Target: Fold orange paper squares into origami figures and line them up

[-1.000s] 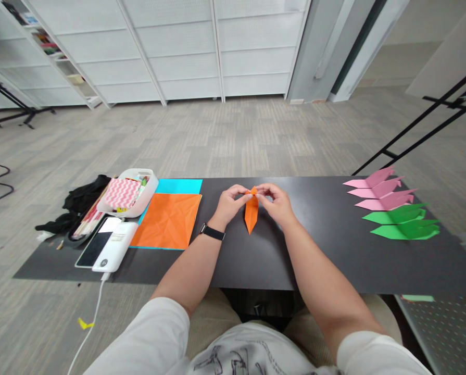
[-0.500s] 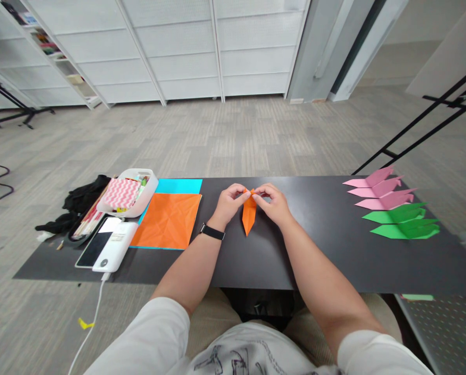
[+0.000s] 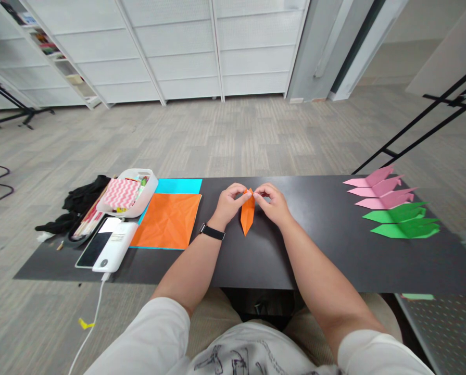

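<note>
The folded orange paper [image 3: 247, 216] is held between both hands near the far edge of the worktop [image 3: 318, 255], about midway along it, its long pointed end aimed at the near edge. The left hand [image 3: 231, 202] has thumb and fingers pinched on the paper's upper end, and the wrist above it wears a black watch [image 3: 213, 232]. The right hand [image 3: 272, 203] has its thumb and forefinger clamped at the same end, from the other side. Left of the hands lies an orange sheet [image 3: 168, 221] on top of a blue sheet [image 3: 180, 186], which reaches the far edge. Towards the far left corner stand a white basket [image 3: 151, 188] and a dark pencil tray [image 3: 75, 241], beside a black cloth [image 3: 85, 197]. A phone [image 3: 89, 253] lies near the near edge, partly under a white charger [image 3: 117, 247]. Along the right edge, three pink birds [image 3: 381, 188] start by the far corner, followed by two green birds [image 3: 406, 230].
</note>
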The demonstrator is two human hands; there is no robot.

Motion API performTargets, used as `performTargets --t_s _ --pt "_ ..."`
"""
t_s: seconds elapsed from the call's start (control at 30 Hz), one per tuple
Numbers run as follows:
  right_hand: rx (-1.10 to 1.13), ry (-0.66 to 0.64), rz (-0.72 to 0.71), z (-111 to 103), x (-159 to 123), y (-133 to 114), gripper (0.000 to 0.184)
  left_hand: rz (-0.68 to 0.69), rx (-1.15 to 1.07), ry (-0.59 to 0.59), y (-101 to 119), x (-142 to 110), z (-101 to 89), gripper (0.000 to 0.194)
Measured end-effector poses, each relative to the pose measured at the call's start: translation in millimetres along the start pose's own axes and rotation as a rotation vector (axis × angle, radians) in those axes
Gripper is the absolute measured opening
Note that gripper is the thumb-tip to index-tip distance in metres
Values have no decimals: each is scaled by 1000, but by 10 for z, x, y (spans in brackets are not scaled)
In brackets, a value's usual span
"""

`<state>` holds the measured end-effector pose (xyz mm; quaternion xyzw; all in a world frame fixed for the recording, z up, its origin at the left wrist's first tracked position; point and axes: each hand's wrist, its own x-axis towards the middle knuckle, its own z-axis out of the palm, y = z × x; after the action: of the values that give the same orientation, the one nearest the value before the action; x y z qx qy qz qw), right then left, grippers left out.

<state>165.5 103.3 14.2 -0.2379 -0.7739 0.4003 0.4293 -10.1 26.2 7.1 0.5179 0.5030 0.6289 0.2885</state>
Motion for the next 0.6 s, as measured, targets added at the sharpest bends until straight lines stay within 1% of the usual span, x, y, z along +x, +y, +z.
performTargets --t_s 0.13,0.17,0.23,0.33,0.43,0.6 --pt "-71 -54 -36 23 -13 81 9 31 29 -6 -10 3 -6 27" --pt "-97 -52 -41 25 -14 99 7 37 36 -8 -8 4 -4 27" --pt "-129 -35 -34 20 -13 128 10 56 58 -13 6 3 5 26" --pt "-138 -16 -17 0 -7 148 12 98 106 -22 40 -1 24 21" --pt "-134 -22 -22 -8 -6 151 10 117 129 -14 69 -6 33 19" --pt "-147 -47 -45 10 -19 188 8 127 107 7 92 -10 17 19"
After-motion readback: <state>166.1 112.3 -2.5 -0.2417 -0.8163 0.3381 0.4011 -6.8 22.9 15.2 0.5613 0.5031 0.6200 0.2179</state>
